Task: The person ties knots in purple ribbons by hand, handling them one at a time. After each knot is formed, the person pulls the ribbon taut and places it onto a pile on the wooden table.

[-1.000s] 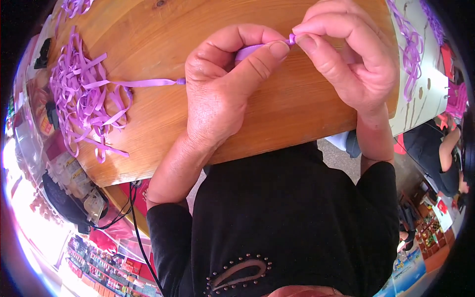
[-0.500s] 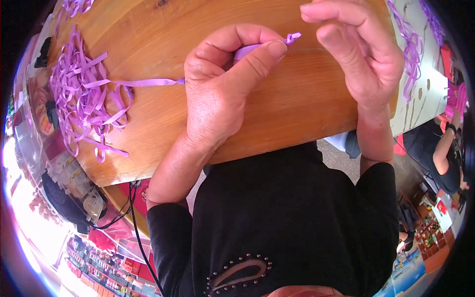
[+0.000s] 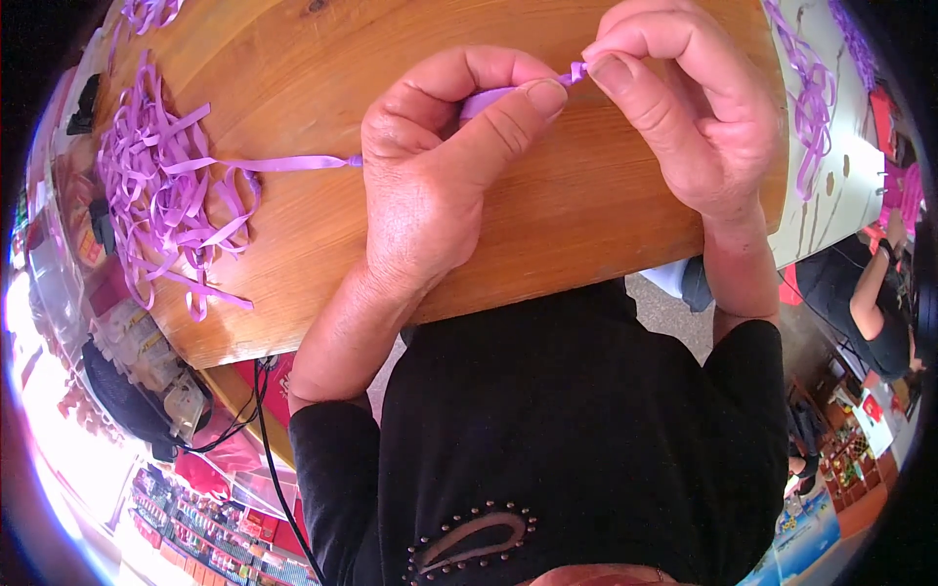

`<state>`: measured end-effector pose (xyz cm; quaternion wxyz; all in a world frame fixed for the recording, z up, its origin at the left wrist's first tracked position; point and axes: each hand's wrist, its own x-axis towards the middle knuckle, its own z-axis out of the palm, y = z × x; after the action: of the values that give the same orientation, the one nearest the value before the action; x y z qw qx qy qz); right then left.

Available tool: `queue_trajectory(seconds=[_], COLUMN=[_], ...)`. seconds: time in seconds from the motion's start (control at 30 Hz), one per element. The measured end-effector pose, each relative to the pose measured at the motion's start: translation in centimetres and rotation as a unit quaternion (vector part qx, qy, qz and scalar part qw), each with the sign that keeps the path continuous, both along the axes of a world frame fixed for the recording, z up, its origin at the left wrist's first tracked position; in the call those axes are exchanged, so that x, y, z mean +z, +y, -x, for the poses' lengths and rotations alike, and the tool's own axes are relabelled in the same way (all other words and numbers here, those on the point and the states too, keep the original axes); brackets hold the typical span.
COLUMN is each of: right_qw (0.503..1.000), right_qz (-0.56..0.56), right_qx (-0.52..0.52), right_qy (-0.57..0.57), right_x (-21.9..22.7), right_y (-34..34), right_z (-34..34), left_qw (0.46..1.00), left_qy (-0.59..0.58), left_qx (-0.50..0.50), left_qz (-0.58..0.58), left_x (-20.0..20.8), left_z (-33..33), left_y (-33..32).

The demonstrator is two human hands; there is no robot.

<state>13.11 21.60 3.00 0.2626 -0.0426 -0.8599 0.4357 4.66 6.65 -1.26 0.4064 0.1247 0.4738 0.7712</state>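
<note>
Over the wooden table, my left hand (image 3: 435, 166) pinches a purple ribbon (image 3: 476, 104) between thumb and forefinger. A small knot in the ribbon sticks out past those fingertips. My right hand (image 3: 689, 103) is closed in a pinch on the ribbon's tip, just beyond the knot. From behind my left hand, a ribbon length with another knot stretches left to a tangled pile of purple ribbons (image 3: 161, 176) on the table. The part of the ribbon inside my left palm is mostly hidden.
The wooden table (image 3: 576, 215) has its front edge near my body. A white surface (image 3: 845, 195) with more purple ribbons (image 3: 811, 117) adjoins it at the right. Black cables (image 3: 256, 410) hang at the near left corner. Another person (image 3: 860, 303) is off to the right.
My right hand has moved left and its thumb and fingers have come together on the ribbon's tip. My left hand has hardly moved and keeps its pinch.
</note>
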Motion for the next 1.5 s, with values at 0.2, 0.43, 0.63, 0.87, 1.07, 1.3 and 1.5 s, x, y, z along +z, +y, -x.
queue_trajectory(seconds=[0.2,0.43,0.63,0.87,1.07,1.3,1.5], right_qw=[1.0,0.998,0.997,0.994,0.998,0.996,0.997], right_qz=[0.024,0.05,0.074,0.075,0.039,0.065,0.001], right_qx=[0.004,0.009,0.012,0.054,0.042,0.014,0.077], right_qy=[-0.01,-0.023,-0.035,0.053,-0.004,-0.062,0.017], right_x=[-0.1,0.0,-0.2,-2.3,-1.3,1.3,-1.4], right_y=[0.0,-0.1,0.0,0.7,0.8,0.3,1.3], right_z=[0.0,-0.1,-0.2,0.1,0.1,-0.5,-0.1], left_qw=[1.0,1.0,1.0,1.0,1.0,1.0,1.0], left_qy=[-0.01,-0.002,-0.01,-0.006,-0.02,-0.019,-0.006], left_qx=[-0.001,0.006,0.003,0.005,0.015,0.01,0.014], left_qz=[0.005,0.015,0.006,0.005,-0.019,-0.018,-0.002], left_x=[0.0,0.0,-0.2,-0.2,-0.3,-0.1,-0.1], left_z=[0.1,0.1,0.1,0.1,0.1,0.1,0.0], left_y=[0.0,0.0,-0.1,0.0,-0.1,0.2,0.0])
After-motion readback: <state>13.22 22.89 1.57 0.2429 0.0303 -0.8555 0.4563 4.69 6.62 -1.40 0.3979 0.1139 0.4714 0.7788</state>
